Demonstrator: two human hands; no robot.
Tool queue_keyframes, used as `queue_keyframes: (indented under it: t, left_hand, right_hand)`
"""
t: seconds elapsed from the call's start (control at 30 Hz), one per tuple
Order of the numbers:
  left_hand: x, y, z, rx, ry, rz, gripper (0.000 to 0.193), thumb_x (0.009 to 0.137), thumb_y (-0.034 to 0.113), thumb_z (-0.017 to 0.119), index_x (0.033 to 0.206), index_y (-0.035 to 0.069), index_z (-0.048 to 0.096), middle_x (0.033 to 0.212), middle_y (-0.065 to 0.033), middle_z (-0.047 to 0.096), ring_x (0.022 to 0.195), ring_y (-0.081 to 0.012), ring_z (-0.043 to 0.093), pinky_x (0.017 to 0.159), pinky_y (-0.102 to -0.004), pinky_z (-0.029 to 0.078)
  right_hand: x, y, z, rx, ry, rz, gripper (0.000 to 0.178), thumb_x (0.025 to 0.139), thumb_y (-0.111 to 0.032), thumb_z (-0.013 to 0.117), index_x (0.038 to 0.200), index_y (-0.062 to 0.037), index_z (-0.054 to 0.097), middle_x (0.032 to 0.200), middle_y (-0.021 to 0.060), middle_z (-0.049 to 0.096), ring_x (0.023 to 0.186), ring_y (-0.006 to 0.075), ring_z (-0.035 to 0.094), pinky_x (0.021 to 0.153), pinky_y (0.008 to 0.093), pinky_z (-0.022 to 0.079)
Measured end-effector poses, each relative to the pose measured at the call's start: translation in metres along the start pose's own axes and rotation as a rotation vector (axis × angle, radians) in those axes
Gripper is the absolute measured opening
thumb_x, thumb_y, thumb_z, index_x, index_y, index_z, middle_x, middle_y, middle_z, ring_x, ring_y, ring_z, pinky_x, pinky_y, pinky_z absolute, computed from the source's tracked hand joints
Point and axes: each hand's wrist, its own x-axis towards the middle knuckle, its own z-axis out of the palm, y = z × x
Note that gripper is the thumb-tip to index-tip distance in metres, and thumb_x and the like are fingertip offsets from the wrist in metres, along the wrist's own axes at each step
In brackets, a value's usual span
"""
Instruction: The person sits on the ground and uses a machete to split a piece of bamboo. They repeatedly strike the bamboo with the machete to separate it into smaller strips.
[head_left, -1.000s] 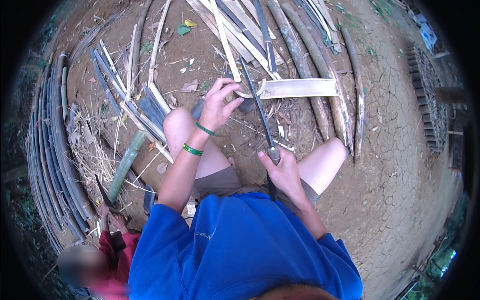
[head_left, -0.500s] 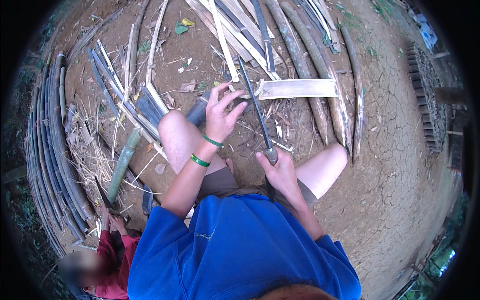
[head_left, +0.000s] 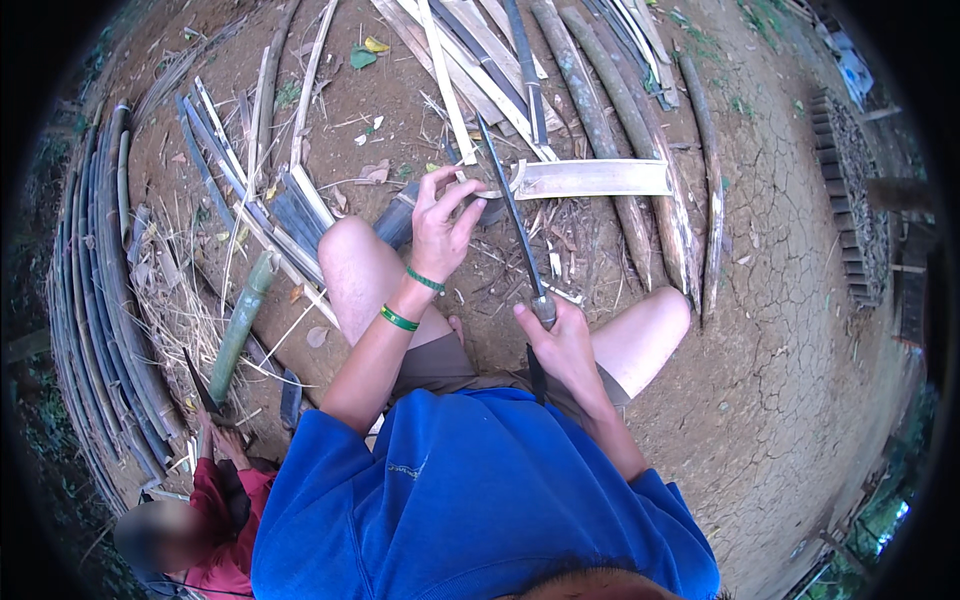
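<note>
My right hand (head_left: 562, 335) is closed round the handle of a long knife (head_left: 517, 220). Its dark, narrow blade points away from me and slants to the left. Across the blade, my left hand (head_left: 443, 222) has its fingers curled, with thumb and fingertips at a thin, pale bamboo strip (head_left: 490, 194) that reaches toward the blade. Just right of the blade lies a split bamboo half (head_left: 592, 179), hollow side up, resting across wooden poles. How the strip meets the blade is too small to tell.
Pale bamboo slats (head_left: 448, 85) and long poles (head_left: 610, 120) lie beyond my hands. At the left are a stack of dark bamboo poles (head_left: 100, 290) and a green bamboo piece (head_left: 243, 325). A co-worker in a red sleeve (head_left: 215, 490) holds a dark blade at lower left.
The split bamboo half and the strip by my left fingers have shifted slightly. Both my hands stay almost in place. The co-worker's blade has moved a little to the left.
</note>
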Motion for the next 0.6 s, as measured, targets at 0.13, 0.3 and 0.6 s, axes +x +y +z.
queue_keyframes:
  t: [0.13,0.3,0.6]
  left_hand:
    - [-0.001,0.017,0.0,0.104,0.041,0.111,0.027,0.084,0.002,0.079,0.111,0.007,0.078,0.13,-0.0171,0.058,0.12,-0.0344,0.062,0.106,-0.0446,0.051]
    - [-0.007,0.012,0.006,0.079,0.059,0.104,0.027,0.083,0.002,0.08,0.108,0.009,0.08,0.132,-0.019,0.058,0.122,-0.0356,0.061,0.107,-0.045,0.05]
    - [-0.009,0.011,0.01,0.065,0.091,0.113,0.026,0.082,0.001,0.081,0.107,0.007,0.079,0.133,-0.0191,0.057,0.123,-0.0368,0.061,0.109,-0.0467,0.05]
  right_hand:
    - [0.001,0.003,0.001,-0.017,0.001,-0.018,0.036,0.095,-0.03,0.074,0.082,0.0016,0.064,0.056,0.0035,0.053,0.052,0.0115,0.047,0.051,0.0364,0.037]
    - [-0.001,0.001,-0.004,0.046,-0.04,-0.012,0.037,0.095,-0.03,0.074,0.082,0.0019,0.064,0.056,0.0059,0.054,0.052,0.0119,0.048,0.051,0.0363,0.039]
    - [-0.009,-0.016,-0.003,-0.171,0.013,-0.049,0.035,0.094,-0.027,0.074,0.083,0.0051,0.064,0.061,0.0198,0.063,0.058,0.0344,0.067,0.058,0.0444,0.049]
